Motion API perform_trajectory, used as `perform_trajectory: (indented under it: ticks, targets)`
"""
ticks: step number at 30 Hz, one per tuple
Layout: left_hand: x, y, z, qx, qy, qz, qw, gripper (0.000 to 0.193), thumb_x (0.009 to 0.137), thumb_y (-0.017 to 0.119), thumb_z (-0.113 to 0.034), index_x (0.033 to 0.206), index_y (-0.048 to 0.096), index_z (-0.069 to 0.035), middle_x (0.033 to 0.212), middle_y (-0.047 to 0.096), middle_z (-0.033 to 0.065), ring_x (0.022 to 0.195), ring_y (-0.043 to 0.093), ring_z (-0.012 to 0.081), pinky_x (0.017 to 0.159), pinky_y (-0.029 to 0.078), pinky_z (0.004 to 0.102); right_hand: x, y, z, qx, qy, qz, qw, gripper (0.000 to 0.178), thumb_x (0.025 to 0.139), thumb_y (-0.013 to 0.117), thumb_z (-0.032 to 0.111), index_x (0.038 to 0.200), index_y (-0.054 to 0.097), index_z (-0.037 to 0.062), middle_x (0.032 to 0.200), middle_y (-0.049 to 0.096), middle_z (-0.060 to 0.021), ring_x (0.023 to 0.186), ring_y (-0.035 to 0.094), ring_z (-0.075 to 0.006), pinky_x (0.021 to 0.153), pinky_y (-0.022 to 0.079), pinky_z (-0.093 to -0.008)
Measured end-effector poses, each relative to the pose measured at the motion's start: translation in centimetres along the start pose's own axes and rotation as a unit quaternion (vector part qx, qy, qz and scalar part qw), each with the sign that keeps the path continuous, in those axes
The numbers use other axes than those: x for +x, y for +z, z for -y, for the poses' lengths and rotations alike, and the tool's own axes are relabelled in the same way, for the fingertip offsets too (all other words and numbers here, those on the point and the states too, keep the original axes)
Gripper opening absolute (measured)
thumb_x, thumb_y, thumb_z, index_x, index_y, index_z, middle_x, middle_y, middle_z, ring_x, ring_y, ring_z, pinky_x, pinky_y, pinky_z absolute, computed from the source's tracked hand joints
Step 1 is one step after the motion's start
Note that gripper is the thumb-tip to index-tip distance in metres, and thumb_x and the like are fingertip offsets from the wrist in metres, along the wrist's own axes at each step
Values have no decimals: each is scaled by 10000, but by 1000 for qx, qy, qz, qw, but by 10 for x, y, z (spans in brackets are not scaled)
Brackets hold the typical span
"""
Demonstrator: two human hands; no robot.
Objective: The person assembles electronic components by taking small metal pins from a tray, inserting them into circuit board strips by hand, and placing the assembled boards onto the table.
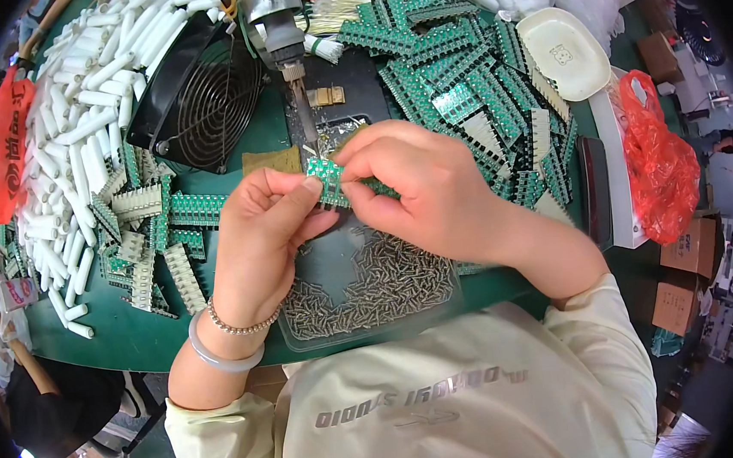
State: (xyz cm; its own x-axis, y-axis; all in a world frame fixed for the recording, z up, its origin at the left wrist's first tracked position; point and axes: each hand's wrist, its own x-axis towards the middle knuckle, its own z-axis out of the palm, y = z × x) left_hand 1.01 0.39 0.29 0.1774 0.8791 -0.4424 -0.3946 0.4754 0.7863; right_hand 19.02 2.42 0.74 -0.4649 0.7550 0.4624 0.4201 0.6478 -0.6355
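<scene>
Upon the green bench (125, 338) I see a tray (324, 262); above it, the left hand (262, 216) pinches a green board (326, 180) between thumb and fingers. The right hand (423, 186) bunches its fingertips at the board's right edge, gripping or touching, I cannot tell. Metal pins (375, 284) fill the tray.

Partly covered: a green circuit board (324, 174) between left hand (256, 225) and right hand (427, 181).
Hidden behind the fingers (297, 204), part of the board's edges; too small to tell, its parts and any contact with the tip of the tool (292, 67) above. Masked by the hands, the far side of the screw tray (322, 271). Cut off by the upper edge, the tool's top end and white tubes (90, 160); lost in the dark left rim, much of a dark-clad co-worker (58, 412).
</scene>
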Motion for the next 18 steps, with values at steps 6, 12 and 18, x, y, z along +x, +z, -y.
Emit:
perform_trajectory:
  ticks: [6,12,18]
  targets:
    - [4,-2,-4,-7,-1,9,1000,39,837,561,-33,845,533,-8,819,600,54,694,595,89,664,536,212,5,-1,-1,-5,-9,-6,1000,134,668,652,6,780,581,24,839,609,-95,732,610,-216,608,496,-282]
    - [4,-2,-7,-42,3,28,999,31,836,559,-29,847,545,-4,833,609,62,705,603,94,659,535,207,8,-3,-1,-6,-14,-18,1000,138,665,660,11,785,595,35,838,620,-86,737,612,-208,612,497,-278]
    - [7,0,-8,-52,12,30,998,34,835,557,-24,844,543,6,834,610,70,707,607,98,655,540,204,10,-5,0,-24,-16,-23,999,145,661,662,14,790,604,44,828,626,-72,734,614,-199,608,495,-272]
